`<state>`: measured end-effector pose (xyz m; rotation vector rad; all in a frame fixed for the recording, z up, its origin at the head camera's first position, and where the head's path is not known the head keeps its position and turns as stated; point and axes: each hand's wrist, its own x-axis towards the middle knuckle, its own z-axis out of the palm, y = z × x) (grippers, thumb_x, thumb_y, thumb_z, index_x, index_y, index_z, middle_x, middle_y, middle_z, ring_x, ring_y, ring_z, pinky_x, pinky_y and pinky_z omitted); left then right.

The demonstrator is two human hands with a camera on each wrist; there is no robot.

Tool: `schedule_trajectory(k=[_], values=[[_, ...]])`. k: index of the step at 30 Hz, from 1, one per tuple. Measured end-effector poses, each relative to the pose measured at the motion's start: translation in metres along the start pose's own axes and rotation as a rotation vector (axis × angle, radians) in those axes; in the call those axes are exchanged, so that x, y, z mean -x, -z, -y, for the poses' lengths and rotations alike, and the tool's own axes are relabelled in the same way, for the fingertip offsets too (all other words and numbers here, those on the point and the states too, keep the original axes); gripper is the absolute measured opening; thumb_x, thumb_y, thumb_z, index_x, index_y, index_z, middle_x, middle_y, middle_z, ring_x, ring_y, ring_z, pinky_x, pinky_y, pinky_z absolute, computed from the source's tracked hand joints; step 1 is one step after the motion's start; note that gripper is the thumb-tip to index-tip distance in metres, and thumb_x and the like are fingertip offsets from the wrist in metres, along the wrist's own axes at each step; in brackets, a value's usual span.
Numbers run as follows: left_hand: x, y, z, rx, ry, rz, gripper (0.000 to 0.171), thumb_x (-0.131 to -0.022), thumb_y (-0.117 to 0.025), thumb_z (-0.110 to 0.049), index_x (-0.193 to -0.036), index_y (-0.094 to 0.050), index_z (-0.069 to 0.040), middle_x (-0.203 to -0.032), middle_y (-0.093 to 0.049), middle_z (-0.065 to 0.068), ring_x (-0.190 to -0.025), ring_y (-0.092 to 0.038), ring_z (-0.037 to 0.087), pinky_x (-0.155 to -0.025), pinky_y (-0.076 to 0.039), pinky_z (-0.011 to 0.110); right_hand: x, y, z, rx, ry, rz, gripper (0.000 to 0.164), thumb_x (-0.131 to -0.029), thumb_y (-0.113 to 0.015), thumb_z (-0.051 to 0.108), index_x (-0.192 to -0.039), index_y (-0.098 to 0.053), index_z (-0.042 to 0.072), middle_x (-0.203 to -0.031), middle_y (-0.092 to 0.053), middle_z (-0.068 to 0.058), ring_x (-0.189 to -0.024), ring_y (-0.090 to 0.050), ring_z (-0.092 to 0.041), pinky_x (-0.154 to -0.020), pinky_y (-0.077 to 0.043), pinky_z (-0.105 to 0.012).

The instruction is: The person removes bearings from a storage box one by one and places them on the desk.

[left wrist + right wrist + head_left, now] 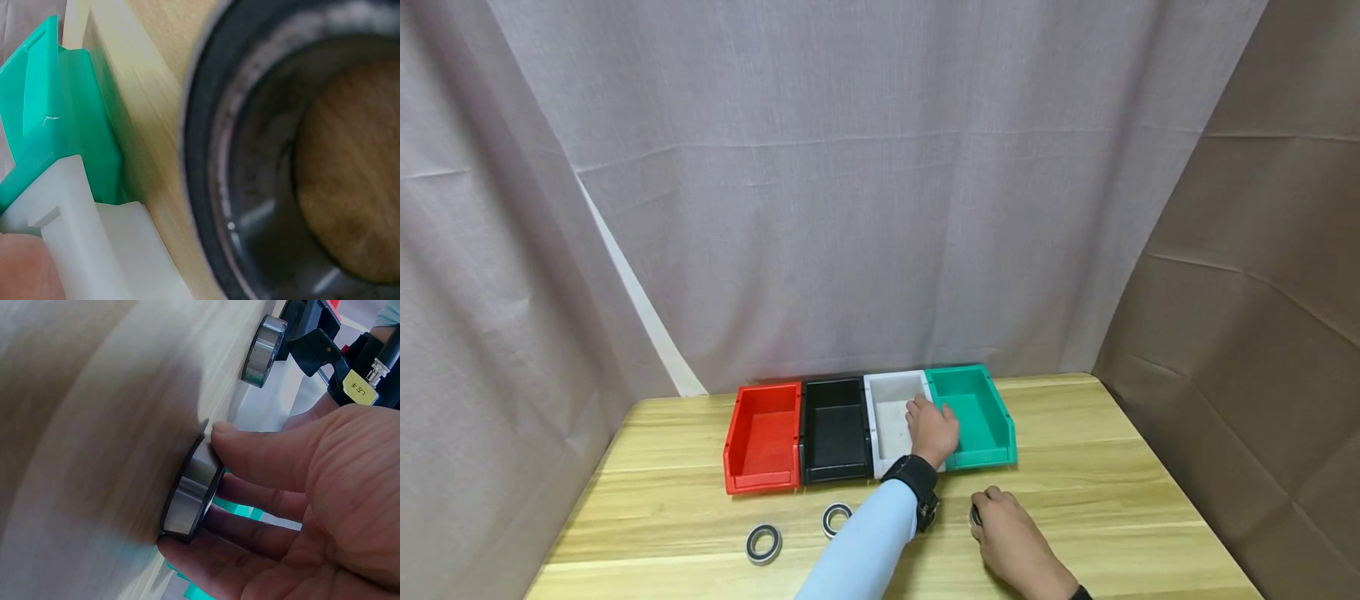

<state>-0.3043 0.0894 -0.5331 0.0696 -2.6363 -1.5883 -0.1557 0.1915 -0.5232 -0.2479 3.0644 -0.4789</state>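
Note:
My left hand (934,431) reaches over the white bin (891,421), with thumb and fingers apart on either side of its wall beside the green bin (977,417). In the left wrist view, one fingertip is beside the white rim; the rest is out of sight. My right hand (1017,542) pinches a ball bearing (194,487) between thumb and fingers, on edge at the tabletop. Another bearing (256,156) looms close to the left wrist camera. Two more, a left bearing (751,545) and a second bearing (827,521), lie flat near the left sleeve.
A red bin (767,437) and a black bin (837,429) stand left of the white one, in a row. They sit on a wooden table (662,475). Curtains (820,208) hang behind and at the sides.

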Motion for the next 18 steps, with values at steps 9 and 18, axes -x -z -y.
schedule_trajectory(k=[9, 18], values=[[-0.0010, -0.0024, -0.0003, -0.010, 0.003, -0.005, 0.052, -0.112, -0.045, -0.020, -0.150, -0.037, 0.015, -0.136, -0.045, 0.030, -0.131, -0.045, 0.046, -0.118, -0.038, 0.060, -0.0003, 0.0007, 0.0000, 0.003, -0.003, 0.000, 0.026, -0.090, -0.083, 0.009, -0.111, -0.072, -0.001, -0.103, -0.066, -0.010, -0.095, -0.065, -0.028, -0.085, -0.060, -0.047], [-0.0019, -0.0005, -0.0076, -0.048, -0.023, -0.034, 0.051, -0.111, -0.046, -0.019, -0.147, -0.039, 0.017, -0.131, -0.049, 0.030, -0.126, -0.048, 0.045, -0.114, -0.042, 0.059, -0.0037, 0.0076, 0.0033, -0.002, 0.001, 0.009, 0.024, -0.088, -0.085, 0.010, -0.106, -0.072, 0.000, -0.099, -0.065, -0.010, -0.091, -0.064, -0.027, -0.081, -0.058, -0.046]])
